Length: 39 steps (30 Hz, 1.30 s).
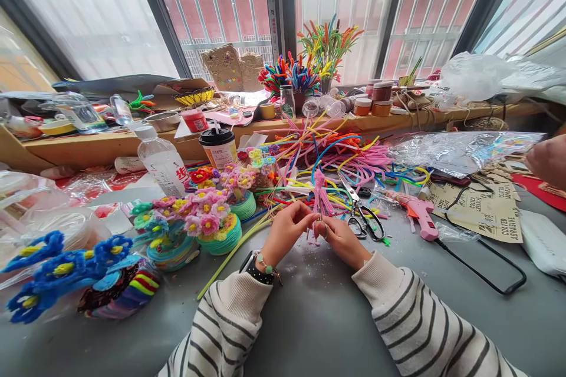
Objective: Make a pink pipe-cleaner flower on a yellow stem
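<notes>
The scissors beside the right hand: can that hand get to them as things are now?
Probably not at once: the scissors lie close with nothing between, but the right hand and left hand both pinch the pink pipe-cleaner bundle.

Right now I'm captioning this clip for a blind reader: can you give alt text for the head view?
Two hands, the left hand and right hand, pinch a small bundle of pink pipe cleaners above a grey table. Scissors and a pink glue gun lie to the right, pipe-cleaner flowers to the left, and a heap of coloured pipe cleaners behind.
</notes>
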Each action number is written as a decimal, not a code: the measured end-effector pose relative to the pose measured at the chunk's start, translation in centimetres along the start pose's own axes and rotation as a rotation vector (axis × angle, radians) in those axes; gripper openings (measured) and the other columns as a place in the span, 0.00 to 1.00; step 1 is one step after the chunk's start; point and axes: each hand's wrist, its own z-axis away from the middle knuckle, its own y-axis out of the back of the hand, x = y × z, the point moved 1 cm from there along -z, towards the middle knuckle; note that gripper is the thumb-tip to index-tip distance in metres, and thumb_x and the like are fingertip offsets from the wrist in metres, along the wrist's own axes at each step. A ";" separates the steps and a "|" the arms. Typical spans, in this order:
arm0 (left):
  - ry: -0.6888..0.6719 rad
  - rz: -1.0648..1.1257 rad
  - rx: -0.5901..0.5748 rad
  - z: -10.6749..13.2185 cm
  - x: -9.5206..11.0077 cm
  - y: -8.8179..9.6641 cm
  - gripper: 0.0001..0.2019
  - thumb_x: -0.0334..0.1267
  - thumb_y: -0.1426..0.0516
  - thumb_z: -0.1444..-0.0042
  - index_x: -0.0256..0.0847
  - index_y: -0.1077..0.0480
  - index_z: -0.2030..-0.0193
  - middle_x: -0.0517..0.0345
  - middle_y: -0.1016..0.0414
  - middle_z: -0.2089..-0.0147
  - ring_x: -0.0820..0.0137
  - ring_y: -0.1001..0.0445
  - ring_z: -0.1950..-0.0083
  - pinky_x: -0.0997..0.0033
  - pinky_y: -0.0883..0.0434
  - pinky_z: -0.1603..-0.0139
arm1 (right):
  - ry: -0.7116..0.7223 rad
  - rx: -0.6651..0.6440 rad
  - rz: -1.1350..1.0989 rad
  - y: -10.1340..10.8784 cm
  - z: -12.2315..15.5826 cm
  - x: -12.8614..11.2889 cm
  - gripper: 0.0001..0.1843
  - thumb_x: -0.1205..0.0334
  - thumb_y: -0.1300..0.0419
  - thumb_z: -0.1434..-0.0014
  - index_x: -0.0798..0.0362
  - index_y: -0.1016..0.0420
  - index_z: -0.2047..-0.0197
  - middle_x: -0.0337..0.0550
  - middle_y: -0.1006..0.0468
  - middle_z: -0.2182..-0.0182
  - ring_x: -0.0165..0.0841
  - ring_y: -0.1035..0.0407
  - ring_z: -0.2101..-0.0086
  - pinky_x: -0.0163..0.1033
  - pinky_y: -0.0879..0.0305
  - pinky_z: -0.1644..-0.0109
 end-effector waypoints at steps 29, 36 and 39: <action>0.026 0.036 -0.067 0.0 0.5 -0.1 0.11 0.44 0.49 0.53 0.37 0.42 0.76 0.65 0.41 0.79 0.79 0.41 0.78 0.78 0.41 0.77 | 0.022 -0.022 -0.092 -0.1 0.0 0.2 0.28 0.40 0.61 0.49 0.56 0.37 0.79 0.36 0.37 0.83 0.24 0.44 0.81 0.30 0.49 0.76; 0.016 0.045 -0.095 0.0 0.5 -0.1 0.11 0.43 0.49 0.53 0.37 0.43 0.77 0.65 0.41 0.79 0.79 0.41 0.78 0.78 0.41 0.77 | 0.004 -0.048 -0.128 -0.1 0.1 0.2 0.28 0.40 0.61 0.49 0.56 0.38 0.80 0.36 0.37 0.82 0.24 0.44 0.80 0.30 0.50 0.77; 0.009 0.042 -0.099 0.0 0.4 -0.1 0.11 0.43 0.50 0.53 0.37 0.43 0.77 0.65 0.41 0.79 0.79 0.41 0.78 0.78 0.41 0.77 | -0.009 -0.033 -0.095 0.0 0.1 0.1 0.27 0.41 0.60 0.49 0.56 0.38 0.81 0.36 0.38 0.84 0.24 0.45 0.81 0.30 0.50 0.77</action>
